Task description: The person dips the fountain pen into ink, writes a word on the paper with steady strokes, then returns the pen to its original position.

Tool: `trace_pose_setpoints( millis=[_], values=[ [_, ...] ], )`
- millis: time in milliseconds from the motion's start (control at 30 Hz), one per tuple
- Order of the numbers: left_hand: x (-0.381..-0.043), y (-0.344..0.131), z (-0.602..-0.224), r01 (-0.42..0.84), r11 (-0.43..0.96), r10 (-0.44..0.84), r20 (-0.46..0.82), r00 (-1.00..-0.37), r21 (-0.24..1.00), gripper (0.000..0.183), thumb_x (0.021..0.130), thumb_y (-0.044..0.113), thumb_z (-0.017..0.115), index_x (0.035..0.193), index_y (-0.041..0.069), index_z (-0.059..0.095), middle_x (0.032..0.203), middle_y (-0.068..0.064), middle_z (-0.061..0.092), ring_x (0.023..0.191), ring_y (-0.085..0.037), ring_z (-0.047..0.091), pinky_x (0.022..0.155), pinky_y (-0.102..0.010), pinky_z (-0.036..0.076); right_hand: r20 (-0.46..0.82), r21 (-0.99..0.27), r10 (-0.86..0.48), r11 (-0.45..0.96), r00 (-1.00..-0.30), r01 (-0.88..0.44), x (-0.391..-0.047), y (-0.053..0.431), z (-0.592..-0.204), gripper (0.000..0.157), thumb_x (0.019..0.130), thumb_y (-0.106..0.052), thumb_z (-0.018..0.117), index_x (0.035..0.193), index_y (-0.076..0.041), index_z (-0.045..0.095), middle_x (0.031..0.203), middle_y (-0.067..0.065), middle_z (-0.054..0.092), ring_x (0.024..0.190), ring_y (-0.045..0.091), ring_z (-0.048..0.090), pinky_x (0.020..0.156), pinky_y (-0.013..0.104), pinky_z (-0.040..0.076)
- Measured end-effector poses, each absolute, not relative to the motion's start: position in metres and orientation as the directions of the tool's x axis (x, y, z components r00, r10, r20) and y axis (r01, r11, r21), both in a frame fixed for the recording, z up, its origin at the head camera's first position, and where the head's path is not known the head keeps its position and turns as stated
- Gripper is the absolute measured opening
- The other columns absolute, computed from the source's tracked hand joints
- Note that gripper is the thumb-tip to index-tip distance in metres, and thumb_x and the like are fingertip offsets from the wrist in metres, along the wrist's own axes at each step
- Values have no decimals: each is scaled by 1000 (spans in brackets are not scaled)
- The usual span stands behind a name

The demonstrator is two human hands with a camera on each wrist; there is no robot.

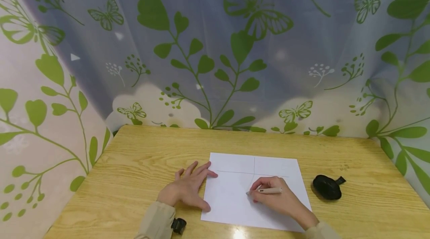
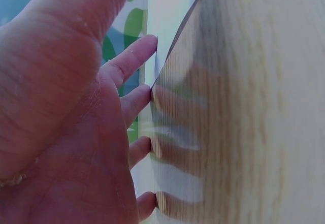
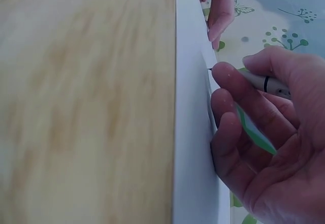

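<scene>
A white sheet of paper [image 1: 228,201] lies on the wooden table, with a long horizontal line and a line running down from its top edge drawn on it. My right hand [image 1: 277,198] holds a pale pen [image 1: 270,191] between thumb and fingers, its tip at the paper near the middle. In the right wrist view the pen [image 3: 277,87] shows its dark tip at the sheet [image 3: 195,132], and the other fingers are bent against the paper. My left hand [image 1: 188,188] rests spread at the sheet's left edge, thumb and index fingertips on the paper; its palm [image 2: 76,148] fills the left wrist view.
Right of the sheet, a black rounded object with a short tab [image 1: 327,187] lies on the table [image 1: 144,157]. A small black item [image 1: 179,226] sits by the left sleeve. Behind the table hangs a curtain [image 1: 208,78] with green leaves and butterflies.
</scene>
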State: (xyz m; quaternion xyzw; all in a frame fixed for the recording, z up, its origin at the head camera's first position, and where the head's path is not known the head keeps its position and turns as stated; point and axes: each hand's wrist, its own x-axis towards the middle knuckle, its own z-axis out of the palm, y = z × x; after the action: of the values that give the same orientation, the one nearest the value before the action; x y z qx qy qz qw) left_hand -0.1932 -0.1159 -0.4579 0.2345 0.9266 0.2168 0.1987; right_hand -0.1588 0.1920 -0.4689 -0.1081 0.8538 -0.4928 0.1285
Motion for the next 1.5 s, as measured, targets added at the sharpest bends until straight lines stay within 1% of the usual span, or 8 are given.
trace_pose_setpoints(
  millis=[133,333,567,800,1000,1167,1367,1500],
  values=[
    [-194,-116,-458,348,796,521,-267,-811,495,86,68,47,91,141,36,47,173,7,16,159,-40,7,115,-78,11,-125,-869,-316,493,-940,-51,-158,190,-469,11,89,-23,75,93,-12,75,69,3,72,59,8,62,61,21,50],
    [-195,-116,-458,350,794,523,-265,-810,497,86,68,48,91,141,36,47,173,6,16,159,-40,6,115,-78,10,-125,-866,-333,496,-935,-60,-158,188,-469,15,91,-27,74,92,-12,75,73,2,74,62,12,65,61,22,51],
    [-195,-116,-456,355,792,524,-255,-812,497,88,67,47,92,141,35,47,173,5,17,159,-41,6,116,-77,9,-137,-865,-331,499,-934,-50,-157,187,-469,14,91,-28,75,91,-14,75,72,1,74,62,12,66,61,21,50],
    [-195,-116,-456,352,794,522,-259,-812,496,88,67,47,92,141,35,47,173,5,17,159,-40,6,116,-77,9,-145,-851,-333,523,-932,-55,-156,184,-468,13,90,-28,76,89,-15,75,69,-1,72,58,9,62,61,21,48],
    [-194,-115,-456,351,796,519,-258,-815,493,88,67,45,92,141,35,47,173,6,17,159,-40,7,116,-77,10,-141,-848,-350,526,-926,-69,-154,181,-468,15,91,-30,76,89,-15,75,69,-1,72,57,8,61,61,20,47],
    [-194,-115,-456,349,798,517,-259,-816,491,87,67,45,92,141,35,48,173,6,17,159,-40,8,116,-77,10,-143,-851,-368,520,-919,-76,-153,179,-467,15,91,-31,75,90,-16,75,69,-1,73,55,5,57,63,20,46],
    [-194,-116,-457,351,799,518,-263,-814,487,87,68,46,92,141,36,47,173,7,17,159,-40,9,115,-77,12,-130,-868,-409,488,-903,-96,-150,176,-469,15,92,-30,75,90,-15,76,72,-1,75,62,8,65,61,20,48],
    [-194,-116,-457,348,799,518,-267,-812,490,87,68,46,91,142,36,47,173,7,17,159,-39,9,115,-77,12,-126,-876,-435,470,-892,-106,-148,173,-470,15,92,-29,74,91,-14,76,73,0,75,63,7,66,60,20,48]
  ],
)
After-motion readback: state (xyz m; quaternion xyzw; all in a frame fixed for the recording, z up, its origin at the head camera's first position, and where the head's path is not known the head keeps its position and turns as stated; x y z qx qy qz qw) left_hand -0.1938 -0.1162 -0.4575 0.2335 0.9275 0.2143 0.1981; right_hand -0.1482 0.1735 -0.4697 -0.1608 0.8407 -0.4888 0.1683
